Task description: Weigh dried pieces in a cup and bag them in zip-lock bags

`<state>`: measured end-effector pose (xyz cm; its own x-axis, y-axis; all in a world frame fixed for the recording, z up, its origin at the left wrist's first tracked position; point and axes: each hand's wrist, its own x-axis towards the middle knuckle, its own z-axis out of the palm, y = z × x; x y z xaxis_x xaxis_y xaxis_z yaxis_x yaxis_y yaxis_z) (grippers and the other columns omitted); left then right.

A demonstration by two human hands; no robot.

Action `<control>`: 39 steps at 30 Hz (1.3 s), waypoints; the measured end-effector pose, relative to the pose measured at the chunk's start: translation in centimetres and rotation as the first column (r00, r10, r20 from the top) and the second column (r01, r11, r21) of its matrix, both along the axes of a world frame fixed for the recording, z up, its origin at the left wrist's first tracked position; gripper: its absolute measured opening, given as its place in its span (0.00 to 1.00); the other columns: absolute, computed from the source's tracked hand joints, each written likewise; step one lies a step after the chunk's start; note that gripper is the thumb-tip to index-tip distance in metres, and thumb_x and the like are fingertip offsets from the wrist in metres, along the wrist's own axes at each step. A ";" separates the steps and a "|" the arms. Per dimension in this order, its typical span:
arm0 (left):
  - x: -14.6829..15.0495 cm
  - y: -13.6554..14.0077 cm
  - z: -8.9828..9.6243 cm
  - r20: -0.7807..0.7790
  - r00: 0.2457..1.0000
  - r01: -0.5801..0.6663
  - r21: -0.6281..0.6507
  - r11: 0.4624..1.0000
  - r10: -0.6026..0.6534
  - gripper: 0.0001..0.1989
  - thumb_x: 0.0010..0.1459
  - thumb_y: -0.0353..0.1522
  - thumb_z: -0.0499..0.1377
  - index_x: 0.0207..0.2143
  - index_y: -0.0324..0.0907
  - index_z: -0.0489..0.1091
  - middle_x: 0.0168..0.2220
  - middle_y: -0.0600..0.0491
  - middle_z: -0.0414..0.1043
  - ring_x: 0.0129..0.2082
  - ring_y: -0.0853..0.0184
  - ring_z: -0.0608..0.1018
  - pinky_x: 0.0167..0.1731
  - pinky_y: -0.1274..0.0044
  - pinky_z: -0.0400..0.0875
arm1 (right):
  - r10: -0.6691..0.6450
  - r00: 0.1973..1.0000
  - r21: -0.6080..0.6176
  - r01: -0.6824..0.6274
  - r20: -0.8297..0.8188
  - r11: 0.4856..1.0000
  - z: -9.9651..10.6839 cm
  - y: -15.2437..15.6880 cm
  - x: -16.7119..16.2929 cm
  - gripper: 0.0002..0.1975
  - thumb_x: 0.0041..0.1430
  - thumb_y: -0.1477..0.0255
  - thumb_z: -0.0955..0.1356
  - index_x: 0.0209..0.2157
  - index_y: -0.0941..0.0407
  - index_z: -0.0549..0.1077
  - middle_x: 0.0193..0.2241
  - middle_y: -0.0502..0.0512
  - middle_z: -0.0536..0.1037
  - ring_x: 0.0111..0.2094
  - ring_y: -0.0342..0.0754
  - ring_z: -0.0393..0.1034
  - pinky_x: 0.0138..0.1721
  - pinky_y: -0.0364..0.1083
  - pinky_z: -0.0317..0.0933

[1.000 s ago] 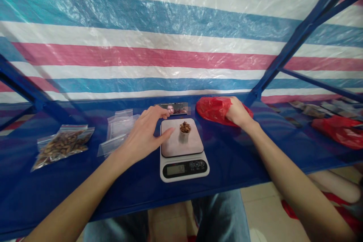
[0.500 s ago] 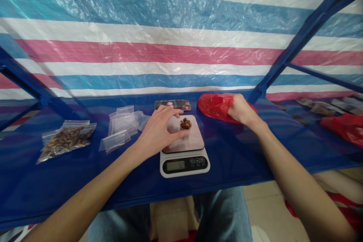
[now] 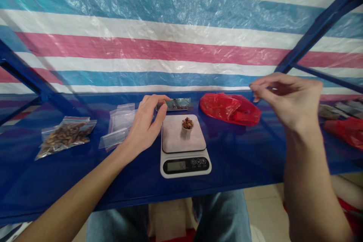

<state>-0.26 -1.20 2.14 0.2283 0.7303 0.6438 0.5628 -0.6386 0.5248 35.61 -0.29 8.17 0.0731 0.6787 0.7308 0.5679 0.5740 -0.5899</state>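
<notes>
A white kitchen scale (image 3: pixel 184 147) with a lit display stands in front of me. On its plate sits a small cup (image 3: pixel 186 132) heaped with brown dried pieces (image 3: pixel 187 123). My left hand (image 3: pixel 149 121) is open at the scale's left side, thumb and fingers apart. Its fingertips overlap the left end of a phone (image 3: pixel 179 104); whether they touch it I cannot tell. My right hand (image 3: pixel 289 96) is raised to the right of a crumpled red plastic bag (image 3: pixel 224 107). Thumb and fingers there are pinched together, and anything between them is too small to make out.
Clear zip bags (image 3: pixel 121 121) lie left of the scale, partly behind my left hand. Farther left is a zip bag of brown pieces (image 3: pixel 65 136). Blue frame bars (image 3: pixel 309 26) rise at both sides before a striped sheet (image 3: pixel 170 49). Another red bag (image 3: pixel 346 130) lies far right.
My right hand has come out of the red bag and moved right and up. My left hand has drawn back left from the cup. The phone's screen picture has changed.
</notes>
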 end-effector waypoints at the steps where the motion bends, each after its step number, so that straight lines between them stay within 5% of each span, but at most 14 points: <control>1: -0.1 0.1 -0.1 -0.006 1.000 -0.015 0.013 1.000 0.015 0.13 0.77 0.37 0.50 0.54 0.43 0.71 0.46 0.50 0.76 0.49 0.60 0.75 0.52 0.66 0.68 | 0.077 0.996 -0.023 -0.075 0.050 0.997 0.4 -0.6 -1.7 0.04 0.60 0.67 0.78 0.35 0.50 0.83 0.33 0.52 0.83 0.29 0.48 0.75 0.31 0.50 0.70; 5: -0.4 0.2 -0.5 -0.071 0.996 -0.044 0.045 0.998 0.047 0.12 0.76 0.36 0.50 0.54 0.44 0.69 0.46 0.50 0.76 0.50 0.60 0.75 0.50 0.67 0.67 | 0.461 0.827 -0.226 -0.406 0.322 0.886 0.0 -1.4 -8.0 0.03 0.66 0.72 0.74 0.35 0.54 0.82 0.34 0.52 0.84 0.34 0.47 0.78 0.37 0.47 0.69; 8: -0.6 0.2 -0.6 -0.100 0.993 -0.052 0.058 0.997 0.058 0.12 0.76 0.35 0.50 0.55 0.43 0.69 0.48 0.49 0.76 0.51 0.59 0.75 0.49 0.66 0.67 | 0.582 0.720 -0.314 -0.492 0.378 0.812 -1.2 -0.6 -10.4 0.06 0.68 0.76 0.72 0.35 0.56 0.82 0.35 0.53 0.83 0.36 0.45 0.78 0.38 0.45 0.68; 39: -1.0 0.3 -0.8 -0.054 0.997 -0.048 0.160 0.986 0.058 0.20 0.73 0.32 0.53 0.64 0.46 0.58 0.51 0.48 0.74 0.52 0.59 0.75 0.52 0.63 0.70 | 0.680 0.668 -0.420 -0.546 0.303 0.724 -2.0 1.7 -10.4 0.07 0.70 0.70 0.72 0.39 0.56 0.84 0.38 0.55 0.83 0.37 0.46 0.77 0.40 0.45 0.68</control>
